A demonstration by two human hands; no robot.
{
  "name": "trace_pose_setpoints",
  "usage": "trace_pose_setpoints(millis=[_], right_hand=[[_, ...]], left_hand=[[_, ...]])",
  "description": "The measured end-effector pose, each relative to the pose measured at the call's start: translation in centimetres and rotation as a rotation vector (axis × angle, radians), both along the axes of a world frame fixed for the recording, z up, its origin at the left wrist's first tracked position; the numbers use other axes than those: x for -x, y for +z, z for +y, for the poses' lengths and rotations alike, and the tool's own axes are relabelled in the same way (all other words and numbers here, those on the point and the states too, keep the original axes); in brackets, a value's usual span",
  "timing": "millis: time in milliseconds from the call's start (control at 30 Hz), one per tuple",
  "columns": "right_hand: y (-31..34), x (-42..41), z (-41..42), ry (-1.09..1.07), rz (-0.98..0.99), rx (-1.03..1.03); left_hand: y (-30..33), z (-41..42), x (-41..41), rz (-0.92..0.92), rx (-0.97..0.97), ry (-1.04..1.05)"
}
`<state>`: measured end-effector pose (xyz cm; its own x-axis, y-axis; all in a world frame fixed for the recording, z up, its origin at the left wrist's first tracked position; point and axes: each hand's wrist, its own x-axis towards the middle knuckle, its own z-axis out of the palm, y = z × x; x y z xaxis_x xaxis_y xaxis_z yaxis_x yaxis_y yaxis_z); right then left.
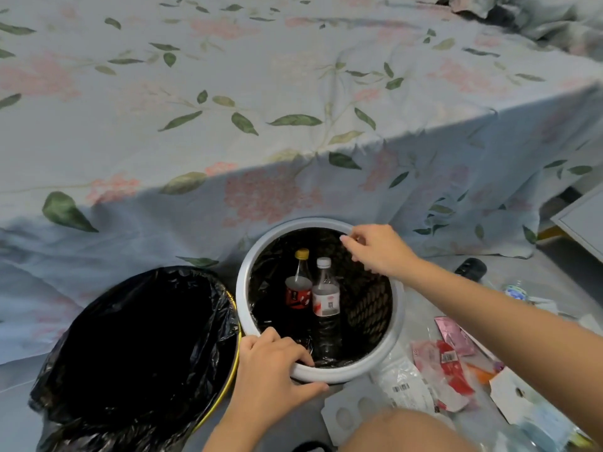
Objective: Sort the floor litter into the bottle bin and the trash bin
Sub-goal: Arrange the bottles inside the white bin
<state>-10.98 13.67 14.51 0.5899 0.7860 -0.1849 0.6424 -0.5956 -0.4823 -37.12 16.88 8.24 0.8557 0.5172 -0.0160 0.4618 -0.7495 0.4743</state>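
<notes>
A round white-rimmed bin (242, 288) lined in black stands in front of me. Inside it stand two clear bottles: one with a yellow cap and red label (298, 285), one with a white cap and pale label (325, 298). My left hand (270, 367) grips the near rim, fingers curled over it. My right hand (378, 249) pinches the far right rim with its fingertips. To the left stands a second bin (137, 347) with a loose black bag and a yellow edge; its inside is dark.
Litter lies on the floor at the right: red and pink wrappers (452, 357), a white plastic bag (403, 380), cardboard (515, 396), a blister tray (346, 415), a clear bottle (515, 291), a dark object (471, 267). A floral bedsheet (261, 109) hangs behind the bins. My knee (401, 432) is low in view.
</notes>
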Motion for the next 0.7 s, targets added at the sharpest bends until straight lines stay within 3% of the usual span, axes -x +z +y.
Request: trace_pose_setpoints(millis=[133,200,267,400,700], right_hand=[[0.9,-6.1,-4.9,-0.243,-0.118,-0.134],[-1.5,-9.6,-7.9,-0.362,-0.129,-0.038],[-4.4,-12.3,-10.5,-0.438,-0.099,0.189],[-9.2,-15.4,-12.2,-0.426,-0.080,0.450],[-16.1,-17.7,-5.0,-0.227,-0.066,0.489]], left_hand=[[-0.2,-0.1,-0.1,0.013,-0.006,0.022],[-0.2,-0.3,-0.4,0.008,-0.013,0.035],[-0.2,-0.4,-0.4,0.003,-0.008,0.039],[-0.5,-0.3,-0.3,-0.004,-0.009,0.037],[-0.3,-0.4,-0.3,0.012,0.016,0.033]])
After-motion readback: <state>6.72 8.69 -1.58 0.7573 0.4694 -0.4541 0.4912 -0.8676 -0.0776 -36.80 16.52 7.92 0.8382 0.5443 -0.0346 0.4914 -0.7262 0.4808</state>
